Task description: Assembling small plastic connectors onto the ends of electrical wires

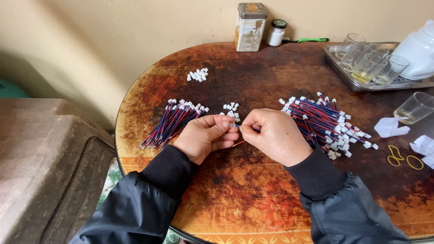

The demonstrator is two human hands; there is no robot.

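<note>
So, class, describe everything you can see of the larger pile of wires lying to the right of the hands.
The larger wire pile is a loose heap of short red, blue and dark wires, each tipped with a small white plastic connector. The wires lie roughly parallel, slanting from upper left to lower right, on the round brown table. The right hand lies against its left edge, covering some ends. A crumpled white paper lies just beyond it.

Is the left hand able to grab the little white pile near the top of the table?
Probably yes. Only bare table lies between the left hand and the small white connector pile, though its fingers now pinch a wire.
</note>
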